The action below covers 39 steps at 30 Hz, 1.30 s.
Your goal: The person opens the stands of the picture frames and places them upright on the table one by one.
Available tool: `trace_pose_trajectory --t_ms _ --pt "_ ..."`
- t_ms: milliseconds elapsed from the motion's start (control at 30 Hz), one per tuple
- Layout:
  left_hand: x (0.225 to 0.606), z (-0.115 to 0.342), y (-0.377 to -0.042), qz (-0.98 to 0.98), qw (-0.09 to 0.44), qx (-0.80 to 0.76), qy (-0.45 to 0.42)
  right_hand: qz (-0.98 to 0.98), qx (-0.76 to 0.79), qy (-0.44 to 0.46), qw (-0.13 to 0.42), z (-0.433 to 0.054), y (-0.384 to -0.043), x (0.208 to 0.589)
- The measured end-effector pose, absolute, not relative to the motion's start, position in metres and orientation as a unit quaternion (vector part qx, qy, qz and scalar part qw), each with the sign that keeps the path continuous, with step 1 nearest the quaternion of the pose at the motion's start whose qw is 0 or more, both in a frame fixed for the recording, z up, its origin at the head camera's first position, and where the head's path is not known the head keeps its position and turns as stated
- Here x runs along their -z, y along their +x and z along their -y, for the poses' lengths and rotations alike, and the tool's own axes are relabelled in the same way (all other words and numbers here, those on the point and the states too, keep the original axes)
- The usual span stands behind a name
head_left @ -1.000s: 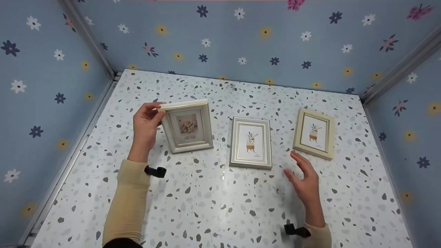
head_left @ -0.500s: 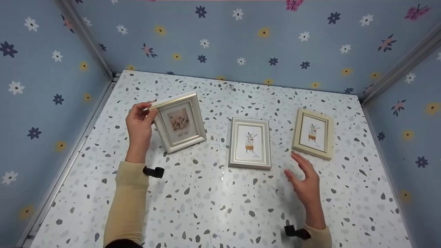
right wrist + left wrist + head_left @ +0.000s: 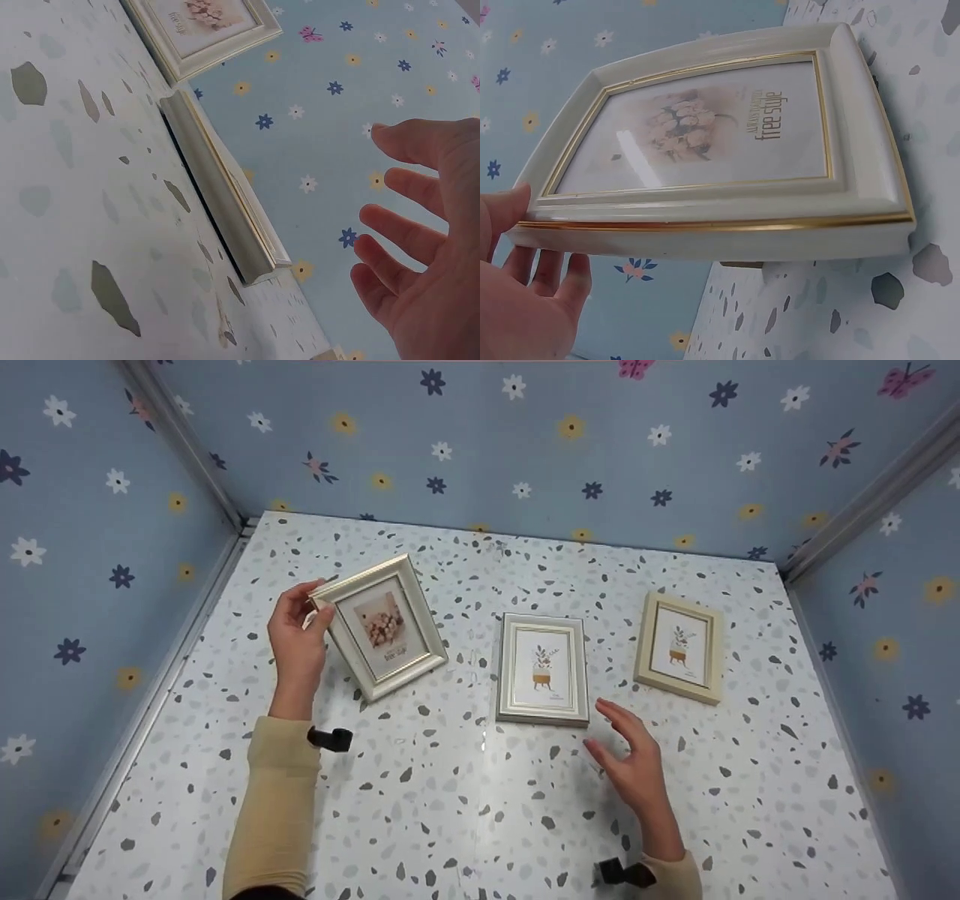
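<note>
My left hand (image 3: 298,641) pinches the upper left corner of a white picture frame with gold trim (image 3: 433,637), thumb on the front and fingers behind. Tilted up, this frame shows a flower picture with "free style" lettering (image 3: 768,116) in the left wrist view. To its right, a silver-white picture frame (image 3: 507,671) with a potted-plant print lies flat on the table. My right hand (image 3: 634,761) hovers near that frame's lower right corner, fingers spread and holding nothing. In the right wrist view, the flat frame (image 3: 214,187) is seen edge-on, apart from the fingers.
A cream picture frame (image 3: 645,649) with a similar plant print lies flat at the right. The speckled white table (image 3: 450,810) is bounded by blue flowered panels (image 3: 480,435) at the back and both sides.
The left hand has drawn the white picture frame leftward and turned it counterclockwise. My right hand has shifted left, toward the middle frame. The two other frames stay put.
</note>
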<state>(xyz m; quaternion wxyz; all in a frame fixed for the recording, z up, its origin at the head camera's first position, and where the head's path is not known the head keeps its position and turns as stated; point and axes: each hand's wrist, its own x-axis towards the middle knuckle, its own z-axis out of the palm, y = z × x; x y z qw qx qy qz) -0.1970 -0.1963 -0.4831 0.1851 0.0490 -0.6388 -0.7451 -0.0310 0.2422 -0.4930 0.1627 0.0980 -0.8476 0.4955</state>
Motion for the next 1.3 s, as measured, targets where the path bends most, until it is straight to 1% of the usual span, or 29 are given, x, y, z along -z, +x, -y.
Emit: trace_pose_trajectory --t_ms 133,333,467,533,733,867,967,1100,1200,1300 --pt "0.485 0.198 -0.197 0.642 0.184 0.743 0.046 0.847 -0.495 0.108 0.16 -0.239 -0.032 0.494" --pt "0.484 0.199 -0.198 0.655 0.182 0.732 0.041 0.847 -0.501 0.096 0.152 -0.237 -0.032 0.494" --pt "0.484 0.2 -0.197 0.661 0.195 0.723 0.041 0.846 -0.505 0.091 0.146 -0.237 -0.032 0.494" --pt "0.482 0.201 -0.197 0.664 0.211 0.716 0.041 0.844 -0.509 0.089 0.147 -0.238 -0.033 0.494" --pt "0.474 0.198 -0.192 0.669 0.285 0.685 0.032 0.844 -0.508 0.082 0.152 -0.245 -0.034 0.494" --pt "0.457 0.186 -0.179 0.673 0.338 0.658 0.007 0.845 -0.503 0.086 0.159 -0.25 -0.037 0.493" --pt "0.445 0.173 -0.171 0.676 0.362 0.642 -0.013 0.847 -0.498 0.089 0.164 -0.254 -0.04 0.491" --pt "0.439 0.156 -0.168 0.676 0.343 0.651 -0.04 0.847 -0.5 0.079 0.163 -0.258 -0.041 0.49" --pt "0.442 0.143 -0.168 0.684 0.301 0.661 -0.068 0.844 -0.508 0.064 0.156 -0.261 -0.041 0.489" --pt "0.454 0.13 -0.171 0.694 0.25 0.67 -0.09 0.843 -0.513 0.054 0.149 -0.264 -0.041 0.489"
